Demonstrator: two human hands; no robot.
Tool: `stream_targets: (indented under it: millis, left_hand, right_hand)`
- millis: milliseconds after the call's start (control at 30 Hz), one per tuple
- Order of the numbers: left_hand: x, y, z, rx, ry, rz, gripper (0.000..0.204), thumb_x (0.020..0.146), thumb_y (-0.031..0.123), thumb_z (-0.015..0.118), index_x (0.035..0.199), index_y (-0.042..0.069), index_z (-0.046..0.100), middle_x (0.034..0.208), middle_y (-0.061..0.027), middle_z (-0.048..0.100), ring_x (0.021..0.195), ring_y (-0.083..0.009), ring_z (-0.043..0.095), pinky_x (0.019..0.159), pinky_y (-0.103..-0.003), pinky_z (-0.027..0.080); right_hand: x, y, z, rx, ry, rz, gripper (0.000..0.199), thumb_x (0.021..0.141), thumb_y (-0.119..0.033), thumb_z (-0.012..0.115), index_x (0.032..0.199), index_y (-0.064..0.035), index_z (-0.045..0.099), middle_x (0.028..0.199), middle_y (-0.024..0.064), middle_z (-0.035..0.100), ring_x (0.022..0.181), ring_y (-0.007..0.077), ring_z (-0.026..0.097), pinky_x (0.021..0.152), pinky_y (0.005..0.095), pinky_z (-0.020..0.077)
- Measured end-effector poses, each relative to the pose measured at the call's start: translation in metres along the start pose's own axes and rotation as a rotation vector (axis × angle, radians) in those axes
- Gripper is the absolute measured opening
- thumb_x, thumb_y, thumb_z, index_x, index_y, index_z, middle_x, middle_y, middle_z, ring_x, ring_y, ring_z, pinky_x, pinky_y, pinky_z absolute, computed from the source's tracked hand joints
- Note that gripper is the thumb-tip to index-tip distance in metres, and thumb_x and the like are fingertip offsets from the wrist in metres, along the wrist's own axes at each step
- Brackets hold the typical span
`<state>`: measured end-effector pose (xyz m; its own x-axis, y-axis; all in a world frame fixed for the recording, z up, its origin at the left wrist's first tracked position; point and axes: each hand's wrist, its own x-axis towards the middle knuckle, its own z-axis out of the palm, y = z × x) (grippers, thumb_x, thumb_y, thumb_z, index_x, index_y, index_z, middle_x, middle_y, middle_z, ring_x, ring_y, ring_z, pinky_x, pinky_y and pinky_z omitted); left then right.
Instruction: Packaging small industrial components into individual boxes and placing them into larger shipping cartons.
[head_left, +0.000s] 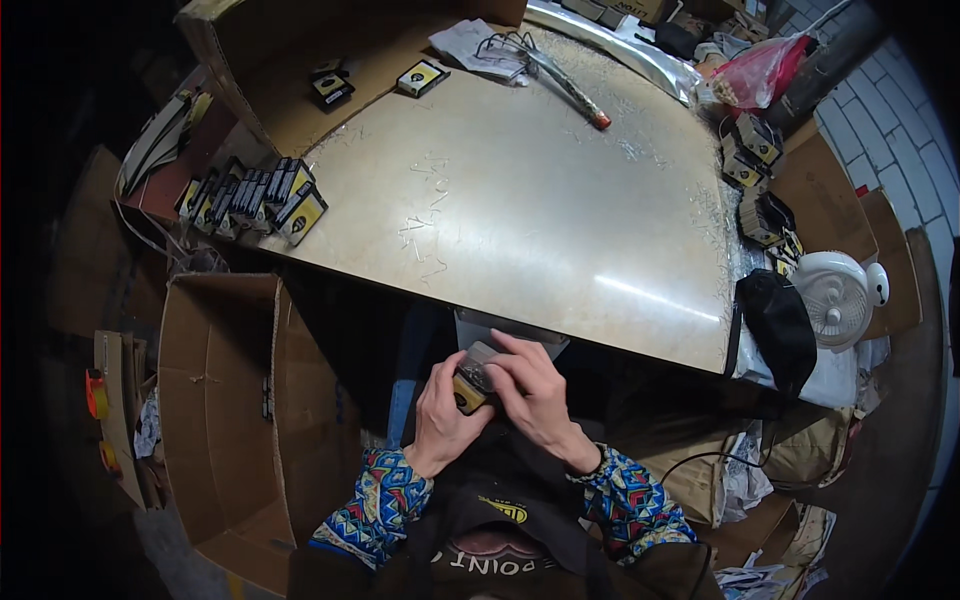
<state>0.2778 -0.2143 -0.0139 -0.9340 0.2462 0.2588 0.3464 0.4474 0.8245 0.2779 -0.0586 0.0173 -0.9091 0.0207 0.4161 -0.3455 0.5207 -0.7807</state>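
Observation:
Just off the table's near edge, my left hand is wrapped round a small black-and-yellow box with a greyish, shiny upper part. My right hand closes in from the other side, its thumb and fingertips pressed against the top of that box. What lies under the right fingertips is partly hidden. Similar black-and-yellow boxes lean in a row on the table's left corner. Another such box lies flat farther back.
The pale worktable carries bits of clear plastic scrap and a wire-ended hand tool. More boxes, a black pouch and a white fan line its right side. A large open carton stands at my left.

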Motion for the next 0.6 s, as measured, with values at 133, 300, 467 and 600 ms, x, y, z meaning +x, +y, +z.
stream_targets:
  millis: [133,300,467,600]
  left_hand:
    - [0.003,0.003,-0.003,-0.112,0.016,-0.099,0.081,0.07,0.012,0.081,0.136,0.003,0.036,0.118,-0.0228,0.056,0.105,-0.0407,0.06,0.086,-0.043,0.052]
    - [0.007,0.002,0.006,-0.062,0.027,0.05,0.081,0.073,0.014,0.081,0.138,0.007,0.032,0.119,-0.023,0.056,0.105,-0.0414,0.061,0.082,-0.043,0.054]
    - [0.012,0.01,0.004,-0.061,0.023,0.036,0.078,0.074,0.013,0.079,0.136,0.008,0.032,0.12,-0.0217,0.056,0.101,-0.0418,0.063,0.079,-0.044,0.055]
    - [0.013,0.008,0.006,-0.137,0.044,0.011,0.068,0.074,0.011,0.078,0.128,0.007,0.037,0.119,-0.0204,0.056,0.099,-0.0408,0.063,0.077,-0.043,0.055]
  right_hand:
    - [-0.007,-0.002,-0.012,-0.057,0.016,-0.127,0.026,0.082,-0.005,0.072,0.106,0.0011,0.069,0.123,0.022,0.062,0.099,0.0325,0.064,0.083,0.0366,0.0527]
    - [-0.021,0.0,0.0,0.04,-0.079,-0.055,0.042,0.079,-0.003,0.075,0.119,0.002,0.064,0.122,0.0231,0.062,0.102,0.029,0.066,0.085,0.0325,0.0537]
    - [-0.023,-0.006,0.01,0.376,0.207,0.169,0.052,0.086,-0.002,0.071,0.135,0.0011,0.051,0.117,0.0196,0.065,0.105,0.0174,0.064,0.085,0.0294,0.0544]
    - [-0.007,-0.004,-0.006,-0.058,-0.053,-0.158,0.04,0.084,-0.002,0.071,0.122,0.0013,0.061,0.116,0.0206,0.065,0.108,0.0268,0.065,0.087,0.0316,0.0534]
